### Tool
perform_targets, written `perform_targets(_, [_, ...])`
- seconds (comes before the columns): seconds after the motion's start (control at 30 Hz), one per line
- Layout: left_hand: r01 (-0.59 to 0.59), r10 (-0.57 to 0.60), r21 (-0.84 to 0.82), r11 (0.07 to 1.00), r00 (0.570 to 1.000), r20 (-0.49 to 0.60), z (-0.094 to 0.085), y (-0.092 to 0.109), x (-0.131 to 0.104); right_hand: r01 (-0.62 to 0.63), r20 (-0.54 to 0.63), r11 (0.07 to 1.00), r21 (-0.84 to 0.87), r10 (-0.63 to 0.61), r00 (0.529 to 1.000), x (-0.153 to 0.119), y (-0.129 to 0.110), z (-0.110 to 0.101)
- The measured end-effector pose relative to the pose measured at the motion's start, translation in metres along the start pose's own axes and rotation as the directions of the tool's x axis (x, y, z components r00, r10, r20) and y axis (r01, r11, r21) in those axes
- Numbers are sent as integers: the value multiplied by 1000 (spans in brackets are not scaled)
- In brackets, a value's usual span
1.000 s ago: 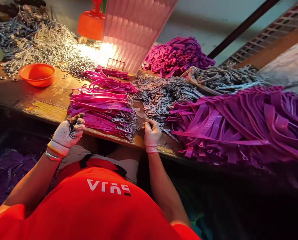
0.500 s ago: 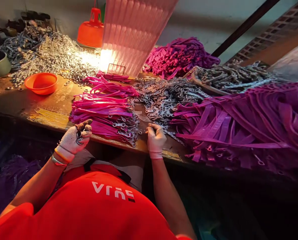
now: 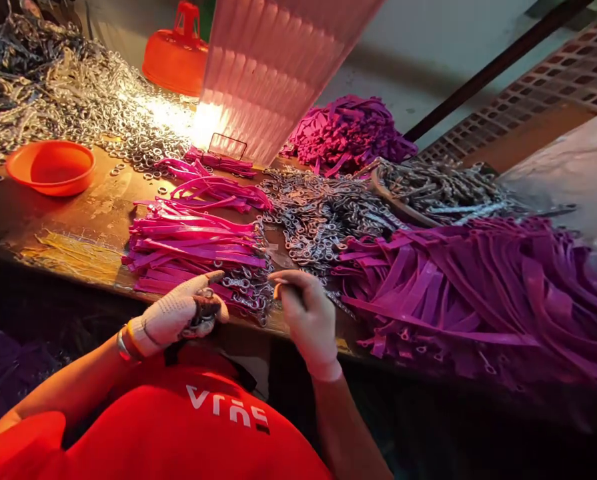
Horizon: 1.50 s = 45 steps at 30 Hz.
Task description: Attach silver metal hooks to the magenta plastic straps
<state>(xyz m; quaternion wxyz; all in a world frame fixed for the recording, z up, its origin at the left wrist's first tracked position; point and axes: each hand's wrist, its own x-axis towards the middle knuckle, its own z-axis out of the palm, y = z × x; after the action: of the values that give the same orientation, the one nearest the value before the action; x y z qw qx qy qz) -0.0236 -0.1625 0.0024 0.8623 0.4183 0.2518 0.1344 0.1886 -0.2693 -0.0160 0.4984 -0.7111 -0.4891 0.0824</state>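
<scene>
My left hand [image 3: 175, 317], in a stained white glove, is in front of the bundle of magenta straps [image 3: 193, 243]. Its index finger points forward while the other fingers curl around small metal rings [image 3: 204, 293], partly hidden in the palm. To the right, my right hand [image 3: 311, 330] also wears a pale glove. Its fingers bend into a pinch near the straps' metal clasp ends [image 3: 241, 283]; what lies between the fingertips is too small to make out. The two hands are apart.
A heap of metal rings and clasps [image 3: 73, 100] lies back left, behind an orange bowl [image 3: 51, 167]. Yellow strips [image 3: 75, 257] lie front left. An orange lamp [image 3: 175, 60] hangs beside a corrugated panel [image 3: 278, 73]. Metal chains [image 3: 318, 220] and purple straps [image 3: 453, 287] lie right.
My left hand has moved right, closer to my right hand, and the rings in it show more. My right hand has turned inward, its fingers nearer the clasp ends. The view has shifted.
</scene>
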Motion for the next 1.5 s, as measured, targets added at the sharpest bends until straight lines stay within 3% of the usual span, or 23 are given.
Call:
perform_targets(0.1, [6, -10, 70, 998, 998, 54, -5, -6, 8, 116, 353, 992, 47, -125, 927, 5, -45, 21])
perform_targets(0.23, [-83, 79, 82, 993, 996, 45, -23, -8, 15, 153, 552, 983, 103, -185, 813, 17, -61, 57])
perform_targets(0.3, [-113, 113, 75, 991, 994, 1, -31, -4, 13, 125, 544, 985, 122, -171, 821, 23, -60, 70])
perform_targets(0.43, [-160, 182, 126, 979, 965, -189, -41, 10, 3, 2, 423, 993, 117, -52, 904, 34, -62, 86])
perform_targets(0.53, [-155, 199, 175, 972, 940, -276, -46, 17, -6, -76, 402, 986, 151, 9, 916, 34, -67, 97])
perform_targets(0.63, [-145, 179, 133, 980, 939, -293, -53, 18, -12, -159, 419, 969, 192, 65, 906, 30, -72, 105])
perform_targets(0.73, [-105, 96, -21, 994, 961, -259, -60, 14, -16, -185, 460, 956, 228, 62, 886, 28, -73, 105])
perform_targets(0.83, [-65, 52, -60, 996, 980, -193, -65, 8, -17, -26, 531, 974, 226, -101, 841, 29, -75, 99])
perform_targets(0.93, [-86, 88, 20, 996, 989, -123, -63, 0, -16, 189, 624, 966, 179, -260, 737, 27, -77, 90])
perform_targets(1.07, [-108, 121, 120, 987, 988, -100, -46, -8, -19, 381, 602, 920, -88, -256, 757, 19, -75, 71])
perform_targets(1.23, [-163, 193, 374, 913, 980, -44, -16, -11, -28, 526, 691, 831, -178, -275, 669, 7, -68, 39])
perform_targets(1.3, [-141, 175, 377, 915, 983, -58, -9, -13, -28, 534, 663, 830, -161, -310, 681, 0, -65, 32])
perform_targets(1.4, [-174, 209, 299, 938, 974, -89, -3, -16, -26, 496, 499, 852, -167, -360, 788, -15, -62, 37])
perform_targets(1.5, [-228, 263, 263, 938, 959, -107, 2, -10, -21, 338, 343, 938, -75, -294, 892, -23, -58, 46])
